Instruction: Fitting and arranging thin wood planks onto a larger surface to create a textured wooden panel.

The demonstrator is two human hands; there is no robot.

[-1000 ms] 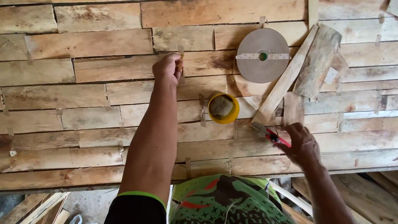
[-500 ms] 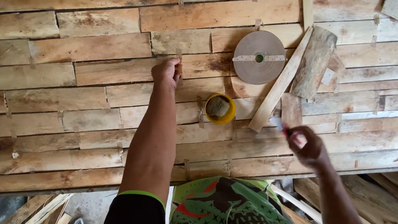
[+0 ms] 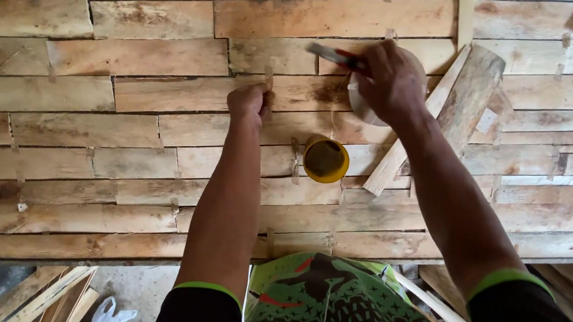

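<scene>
Red-handled tool [image 3: 333, 57], slim with a dark tip, is gripped in the closed right hand [image 3: 390, 83], which is raised over the round disc [image 3: 356, 101] on the bamboo-slat panel [image 3: 115, 131]. Just left of it, the left hand [image 3: 249, 104] is curled shut, its fingertips pinching a thin strip [image 3: 268, 82] against a slat. A yellow cup [image 3: 325, 158] sits between the two forearms, nearer the person. Loose wood offcuts [image 3: 471, 94] lie right of the right wrist.
</scene>
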